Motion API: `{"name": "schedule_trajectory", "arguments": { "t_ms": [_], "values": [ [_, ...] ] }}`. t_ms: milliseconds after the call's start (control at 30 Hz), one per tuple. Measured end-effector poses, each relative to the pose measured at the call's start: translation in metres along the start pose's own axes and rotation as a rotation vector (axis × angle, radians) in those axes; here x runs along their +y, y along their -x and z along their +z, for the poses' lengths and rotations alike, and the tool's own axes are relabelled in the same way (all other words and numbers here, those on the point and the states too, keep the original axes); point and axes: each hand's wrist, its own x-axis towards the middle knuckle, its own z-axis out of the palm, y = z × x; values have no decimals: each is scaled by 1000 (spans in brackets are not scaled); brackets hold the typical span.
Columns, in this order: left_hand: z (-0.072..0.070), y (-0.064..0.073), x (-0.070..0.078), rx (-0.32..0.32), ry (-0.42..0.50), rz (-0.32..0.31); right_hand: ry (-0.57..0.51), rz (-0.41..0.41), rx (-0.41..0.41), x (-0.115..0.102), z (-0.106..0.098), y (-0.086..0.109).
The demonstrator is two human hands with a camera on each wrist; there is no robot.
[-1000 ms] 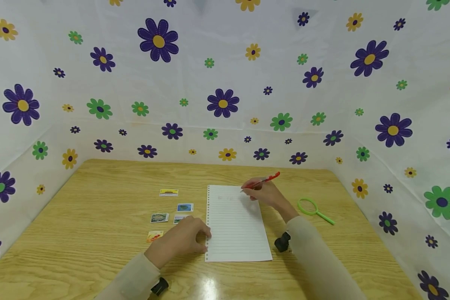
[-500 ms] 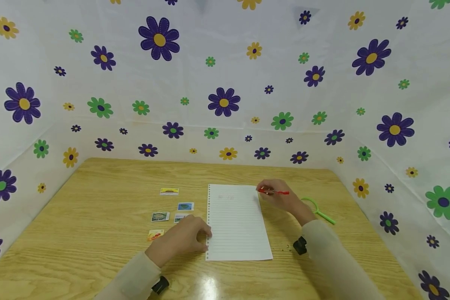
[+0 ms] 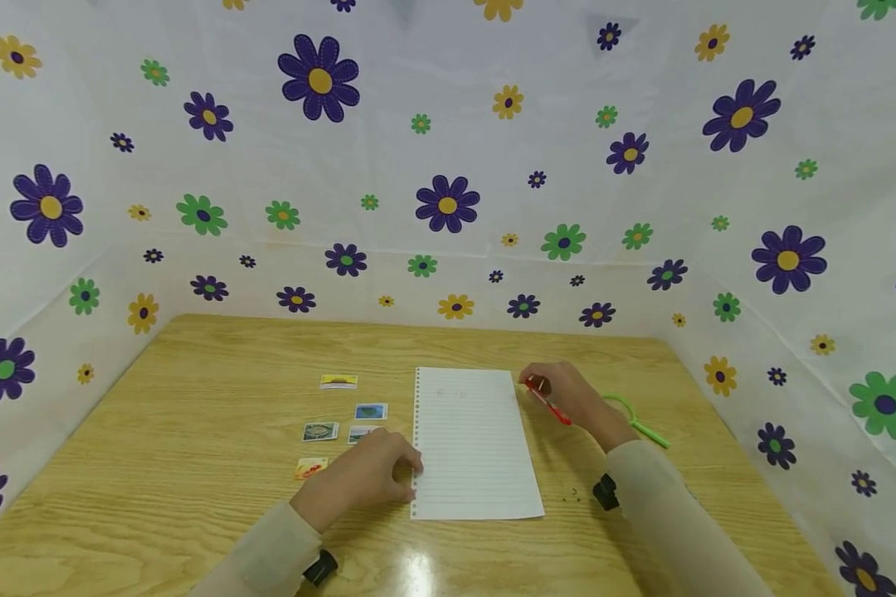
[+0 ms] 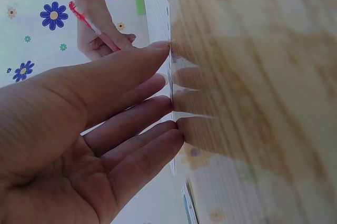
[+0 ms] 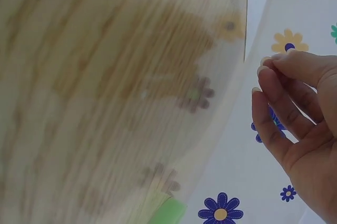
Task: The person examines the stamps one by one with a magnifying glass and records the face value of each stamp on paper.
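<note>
A sheet of lined paper point(image 3: 470, 456) with punched holes down its left edge lies on the table, faint writing near its top. My left hand point(image 3: 369, 468) rests its fingertips at the sheet's lower left edge; in the left wrist view its fingers point(image 4: 138, 161) are extended and touch down there. Just beyond the paper's upper right edge, my right hand point(image 3: 563, 394) holds a red pen point(image 3: 552, 406), which slants down to the right. The pen point(image 4: 84, 18) also shows in the left wrist view, while the right wrist view shows the right hand's fingertips close together but no pen.
Several small picture cards lie left of the paper, among them a yellow one point(image 3: 339, 382) and a blue one point(image 3: 371, 411). A green magnifying glass point(image 3: 651, 434) lies right of the right hand, partly hidden by it. Dark specks point(image 3: 572, 496) dot the table. Flowered cloth surrounds the table.
My right hand has lifted away from the writing and moved right, off the paper. The pen has swung from pointing up right to slanting down right. The left hand stays put.
</note>
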Motion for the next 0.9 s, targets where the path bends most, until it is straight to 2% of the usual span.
{"name": "schedule_trajectory", "arguments": {
  "t_ms": [200,567,900],
  "values": [
    [-1,1,1,-1,-3,-1,32,27,-19,5,-1,6],
    [0,1,1,3,-14,-5,78,13,-6,17,-5,17],
    [1,1,0,4,-16,-2,102,45,0,23,-11,29]
  ]
}}
